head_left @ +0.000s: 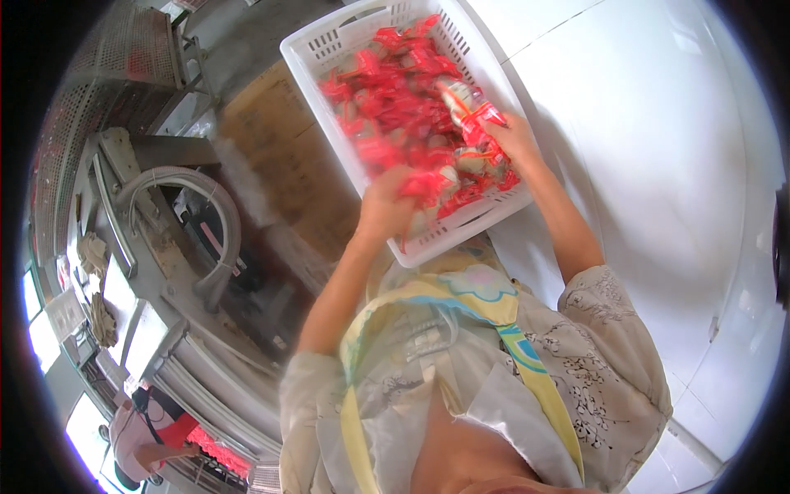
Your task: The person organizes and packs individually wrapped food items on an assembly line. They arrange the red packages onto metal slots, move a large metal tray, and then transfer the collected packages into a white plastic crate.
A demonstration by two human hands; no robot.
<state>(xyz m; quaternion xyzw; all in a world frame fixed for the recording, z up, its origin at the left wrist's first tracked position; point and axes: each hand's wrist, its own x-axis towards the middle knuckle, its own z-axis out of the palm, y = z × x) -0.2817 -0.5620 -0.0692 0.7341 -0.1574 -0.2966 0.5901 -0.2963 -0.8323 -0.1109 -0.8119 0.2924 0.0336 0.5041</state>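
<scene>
A white slotted plastic basket [451, 245] in front of me holds a heap of small red-and-clear wrapped packets [411, 70]. My right hand [517, 142] is inside its right side, fingers closed on a red packet [477, 122] with a pale content showing through the film. Over the near left rim, my left hand [387, 202] is closed around another red packet [428, 185]. That hand and the packets beside it are smeared by motion, and its fingertips are partly hidden.
White tiled wall [658, 123] runs along the right. Brown cardboard [276, 148] lies left of the basket. Farther left stands metal machinery with a ribbed grey hose [226, 214]. Another person [144, 436] is at the lower left beside a red heap [220, 451].
</scene>
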